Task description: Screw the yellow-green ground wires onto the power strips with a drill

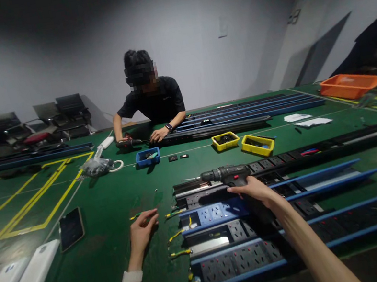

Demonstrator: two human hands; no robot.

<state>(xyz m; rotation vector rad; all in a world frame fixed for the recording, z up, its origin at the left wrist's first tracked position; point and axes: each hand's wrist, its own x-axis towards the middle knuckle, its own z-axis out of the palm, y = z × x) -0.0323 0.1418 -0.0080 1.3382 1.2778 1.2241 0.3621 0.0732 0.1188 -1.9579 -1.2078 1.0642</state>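
Observation:
My right hand [256, 191] grips a black power drill [228, 173] by its handle, over the row of socket strips. The drill's long bit points left. My left hand [144, 229] is at the left of the strips, thumb and fingers pressed together near a short yellow-green wire [136, 216]; what the fingertips hold, if anything, is too small to tell. Below the drill lie a blue socket strip [217, 211] and a black socket strip with blue edges [246, 259], both with yellow-green wires at their left ends.
Across the green table [117, 192], a person [155, 98] bends over black strips with another drill [128, 143]. Between us are a blue tray [147, 157] and two yellow trays [225, 141]. A phone [71, 228] and white devices [33, 275] lie left; an orange bin [351, 84] stands far right.

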